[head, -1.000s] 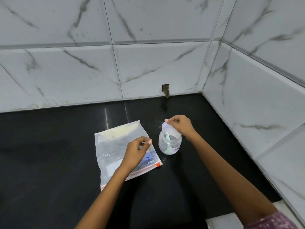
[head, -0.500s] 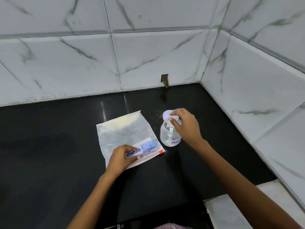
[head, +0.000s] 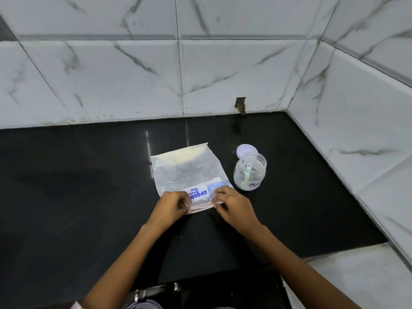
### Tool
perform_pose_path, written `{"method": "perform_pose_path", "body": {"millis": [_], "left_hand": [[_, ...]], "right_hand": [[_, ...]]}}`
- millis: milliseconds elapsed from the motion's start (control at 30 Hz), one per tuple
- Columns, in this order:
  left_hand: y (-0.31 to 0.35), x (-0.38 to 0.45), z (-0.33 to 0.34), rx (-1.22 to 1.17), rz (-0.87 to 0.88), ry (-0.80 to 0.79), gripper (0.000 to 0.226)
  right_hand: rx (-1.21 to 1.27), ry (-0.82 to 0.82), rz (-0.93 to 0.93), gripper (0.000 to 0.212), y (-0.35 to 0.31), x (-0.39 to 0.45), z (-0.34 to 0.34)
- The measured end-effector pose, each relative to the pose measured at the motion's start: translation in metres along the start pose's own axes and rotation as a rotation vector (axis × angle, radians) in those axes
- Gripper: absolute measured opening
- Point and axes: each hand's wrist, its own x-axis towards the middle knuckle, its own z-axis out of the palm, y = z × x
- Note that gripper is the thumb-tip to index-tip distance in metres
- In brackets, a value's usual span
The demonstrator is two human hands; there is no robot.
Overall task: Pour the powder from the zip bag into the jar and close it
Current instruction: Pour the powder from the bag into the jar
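The zip bag lies flat on the counter, with the jar just to its right. The lid lies behind the jar, and a spoon stands inside it. Both hands rest on the bag's near edge, left hand beside right hand.

Even, bright light overhead; thin glare streak on the black counter, soft shadow at its left. Wide-angle bend at edges; focus mostly sharp.

The zip bag is laid flat on the black countertop, pale powder gathered at its far end. Its near, sealed edge is pinched by the left hand and the right hand, one at each corner. Just right of the bag, the clear jar is stood upright and uncovered, a pale green scoop inside. The lid is seen just behind the jar.
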Motion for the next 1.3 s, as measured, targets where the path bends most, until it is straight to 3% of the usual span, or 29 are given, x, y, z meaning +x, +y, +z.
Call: {"method": "perform_pose_path", "body": {"millis": [233, 433, 600, 800, 1100, 1167, 1300], "left_hand": [[0.015, -0.001, -0.025, 0.023, 0.162, 0.163, 0.02], [0.038, 0.011, -0.086, 0.131, 0.342, 0.272, 0.032], [0.061, 0.031, -0.141, 0.217, 0.376, 0.34, 0.037], [0.083, 0.042, -0.179, 0.297, 0.436, 0.362, 0.041], [0.092, 0.045, -0.182, 0.396, 0.334, 0.116, 0.037], [0.098, 0.039, -0.175, 0.401, 0.367, 0.147, 0.025], [0.126, 0.03, -0.142, 0.364, 0.541, 0.292, 0.033]], "right_hand": [[-0.078, -0.023, -0.026, 0.015, -0.013, 0.013, 0.001], [-0.051, 0.268, -0.012, 0.012, -0.028, 0.056, -0.047], [-0.07, 0.28, -0.035, 0.018, -0.049, 0.09, -0.088], [-0.038, 0.384, 0.064, 0.026, -0.07, 0.115, -0.128], [0.048, 0.269, 0.142, 0.021, -0.073, 0.109, -0.141], [0.083, 0.243, 0.152, 0.019, -0.072, 0.105, -0.139], [0.148, 0.211, 0.162, 0.02, -0.069, 0.1, -0.14]]}}
